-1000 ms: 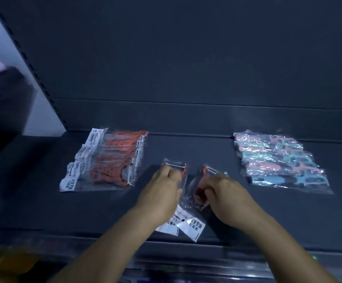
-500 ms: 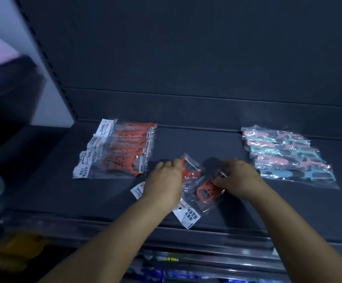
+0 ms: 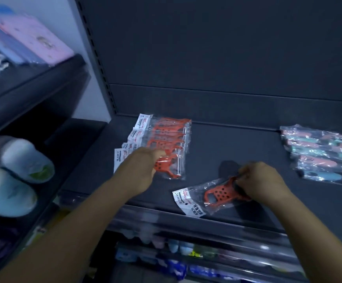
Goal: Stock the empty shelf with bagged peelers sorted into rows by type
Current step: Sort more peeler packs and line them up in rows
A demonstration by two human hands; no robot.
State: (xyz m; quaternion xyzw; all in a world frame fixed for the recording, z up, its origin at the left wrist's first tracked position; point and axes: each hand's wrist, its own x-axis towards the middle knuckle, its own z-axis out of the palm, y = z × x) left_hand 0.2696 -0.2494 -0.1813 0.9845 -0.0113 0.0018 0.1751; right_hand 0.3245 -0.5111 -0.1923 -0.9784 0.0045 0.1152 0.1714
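left hand (image 3: 140, 170) now at orange row (image 3: 166, 139), right hand (image 3: 262, 180) keeps bagged peeler (image 3: 217, 194)

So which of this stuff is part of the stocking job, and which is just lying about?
Job:
- left hand placing a bagged orange peeler on the orange row
- right hand gripping another orange peeler bag
- pastel peeler row
- shelf

Lying about:
- slippers
- pink box

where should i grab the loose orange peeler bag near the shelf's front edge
Pinch the white header card of the loose peeler bag, coming from the front left. The bag lies flat and skewed, card end toward the shelf edge and uncovered, while the right hand already grips the blade end. The flat card likely gives a firmer hold than slippery film.
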